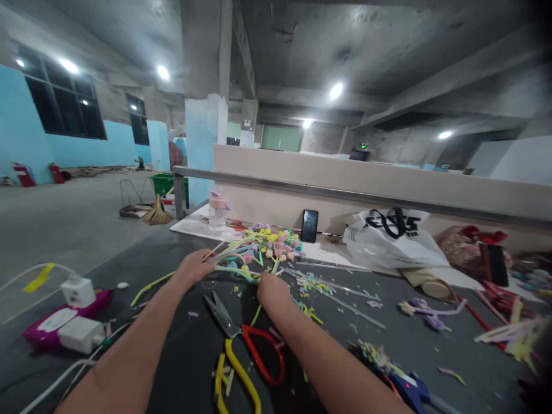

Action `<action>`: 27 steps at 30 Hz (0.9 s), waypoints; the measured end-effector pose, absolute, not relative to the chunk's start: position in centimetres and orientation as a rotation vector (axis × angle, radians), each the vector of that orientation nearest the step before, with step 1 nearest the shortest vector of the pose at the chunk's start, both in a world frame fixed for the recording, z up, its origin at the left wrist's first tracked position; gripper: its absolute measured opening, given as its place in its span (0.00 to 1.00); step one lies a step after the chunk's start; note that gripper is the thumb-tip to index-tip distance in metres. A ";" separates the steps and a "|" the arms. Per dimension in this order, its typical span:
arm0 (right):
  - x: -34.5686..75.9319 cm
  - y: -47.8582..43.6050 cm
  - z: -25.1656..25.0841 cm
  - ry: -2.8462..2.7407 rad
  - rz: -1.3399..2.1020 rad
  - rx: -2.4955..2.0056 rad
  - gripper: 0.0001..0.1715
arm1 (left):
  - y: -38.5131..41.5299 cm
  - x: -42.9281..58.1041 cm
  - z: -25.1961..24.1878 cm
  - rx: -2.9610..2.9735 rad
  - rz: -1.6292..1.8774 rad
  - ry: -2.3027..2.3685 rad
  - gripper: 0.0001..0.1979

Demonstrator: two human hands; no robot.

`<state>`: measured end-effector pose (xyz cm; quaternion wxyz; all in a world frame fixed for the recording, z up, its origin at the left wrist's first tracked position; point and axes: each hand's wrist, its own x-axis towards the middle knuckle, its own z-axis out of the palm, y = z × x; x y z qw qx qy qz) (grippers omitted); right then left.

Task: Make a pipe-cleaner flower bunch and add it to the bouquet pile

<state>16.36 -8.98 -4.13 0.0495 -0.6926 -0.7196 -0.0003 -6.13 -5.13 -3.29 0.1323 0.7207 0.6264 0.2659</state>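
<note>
A bunch of small fuzzy flowers in yellow, pink, purple and green, on pipe-cleaner stems, lies in front of me. My left hand is closed around several pale stems at the bunch's left. My right hand is closed at the lower side, next to green stems; its fingers are mostly hidden, so what they grip cannot be made out. Between my forearms lie scissors, blades slightly apart, with a red handle loop. A yellow handle sits just below them; I cannot tell whether it belongs to them.
A purple power strip with white plugs and cables is at left. Behind the bunch stand a bottle and a phone. A white bag, clear sticks, loose purple flowers and a blue glue gun are at right.
</note>
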 end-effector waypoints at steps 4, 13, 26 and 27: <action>16.2 -9.4 -4.1 -2.182 -0.209 -2.023 0.14 | -5.4 -6.3 -3.2 2.057 0.816 1.821 0.18; 16.3 -9.1 -3.1 -2.259 -0.325 -1.923 0.12 | -5.9 -5.8 -3.1 2.057 0.794 1.827 0.17; 17.7 -8.5 -0.8 -2.309 -0.311 -1.780 0.21 | -7.0 -5.5 -2.7 2.115 0.700 1.925 0.15; 17.8 -8.6 -0.8 -2.319 -0.312 -1.752 0.21 | -7.2 -5.4 -2.7 2.124 0.687 1.925 0.15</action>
